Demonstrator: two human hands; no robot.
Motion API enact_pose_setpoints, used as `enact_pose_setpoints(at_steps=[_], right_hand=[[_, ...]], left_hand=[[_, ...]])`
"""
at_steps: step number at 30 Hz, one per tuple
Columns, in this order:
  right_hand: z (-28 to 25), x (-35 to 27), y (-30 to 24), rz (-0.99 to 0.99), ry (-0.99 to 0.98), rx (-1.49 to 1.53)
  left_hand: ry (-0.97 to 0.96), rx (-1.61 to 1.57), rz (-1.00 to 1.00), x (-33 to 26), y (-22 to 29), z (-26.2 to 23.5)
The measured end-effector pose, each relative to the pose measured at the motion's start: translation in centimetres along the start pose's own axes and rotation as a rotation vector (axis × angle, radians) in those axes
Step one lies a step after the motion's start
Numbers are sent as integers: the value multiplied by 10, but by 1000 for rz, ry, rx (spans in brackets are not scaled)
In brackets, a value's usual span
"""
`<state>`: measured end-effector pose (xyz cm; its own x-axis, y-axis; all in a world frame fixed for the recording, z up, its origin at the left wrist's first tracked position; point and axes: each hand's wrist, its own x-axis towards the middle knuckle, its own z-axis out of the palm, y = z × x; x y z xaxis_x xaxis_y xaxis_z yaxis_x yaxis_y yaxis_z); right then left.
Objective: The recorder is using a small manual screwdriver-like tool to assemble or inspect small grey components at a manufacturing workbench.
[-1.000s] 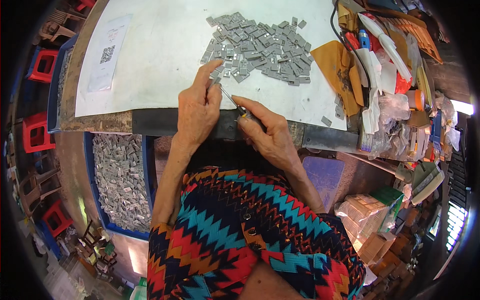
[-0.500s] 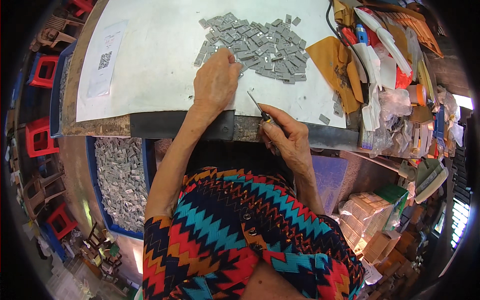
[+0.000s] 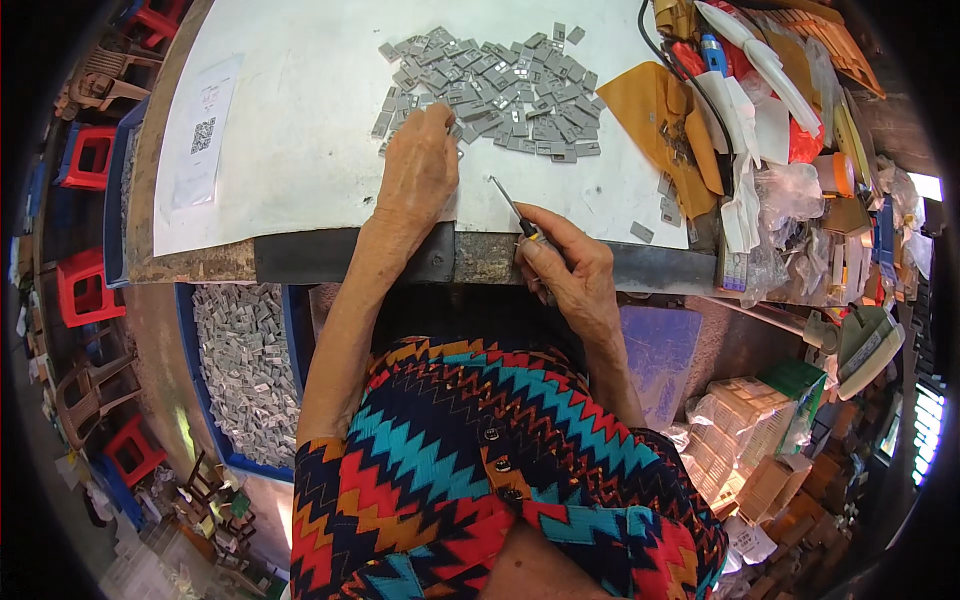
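Note:
A pile of small flat grey plastic pieces (image 3: 545,100) lies on the white sheet (image 3: 290,130) covering the table. My left hand (image 3: 418,160) is over the near left edge of this pile, fingers curled down and closed; whatever lies between the fingertips is hidden. Nearer the table's front edge, my right hand (image 3: 570,262) grips a slim screwdriver (image 3: 508,200) with a dark and yellow handle. Its thin metal shaft points up and left, its tip apart from the pile.
A blue crate (image 3: 240,370) full of similar grey pieces stands below the table at left. Brown paper (image 3: 655,125), plastic bags (image 3: 790,215) and a dark cable (image 3: 705,95) clutter the table's right side. Red stools (image 3: 88,285) stand further left.
The view has shifted slightly. My left hand has drawn back a little toward me at the pile's edge. The right hand keeps the screwdriver in nearly the same pose.

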<state>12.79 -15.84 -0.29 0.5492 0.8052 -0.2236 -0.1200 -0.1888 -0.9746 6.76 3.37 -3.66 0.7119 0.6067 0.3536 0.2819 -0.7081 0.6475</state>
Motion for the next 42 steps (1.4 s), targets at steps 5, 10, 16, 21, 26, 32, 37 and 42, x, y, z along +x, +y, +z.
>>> enact_pose_setpoints(at_steps=[5, 10, 16, 21, 26, 32, 37, 42], right_hand=[[6, 3, -4, -7, -6, 5], [12, 8, -16, -29, -35, -43], [27, 10, -25, -124, -68, -133], [34, 13, -23, -192, -84, -221], [37, 16, -20, -189, -103, -251], [39, 16, -18, -154, -104, -244], [40, 15, -15, -100, -101, -197], [39, 17, -9, -220, -83, -286]], left_hand=[[47, -106, 29, -7, 8, -6], [-110, -898, -566, -20, 16, -31], [-148, -1299, -537, -37, 21, -46], [-131, -1244, -563, -43, 20, -49], [-125, -1193, -533, -46, 16, -48], [-102, -1106, -470, -48, 16, -46], [-74, -887, -454, -49, 19, -47], [-26, -528, -317, -50, 24, -47]])
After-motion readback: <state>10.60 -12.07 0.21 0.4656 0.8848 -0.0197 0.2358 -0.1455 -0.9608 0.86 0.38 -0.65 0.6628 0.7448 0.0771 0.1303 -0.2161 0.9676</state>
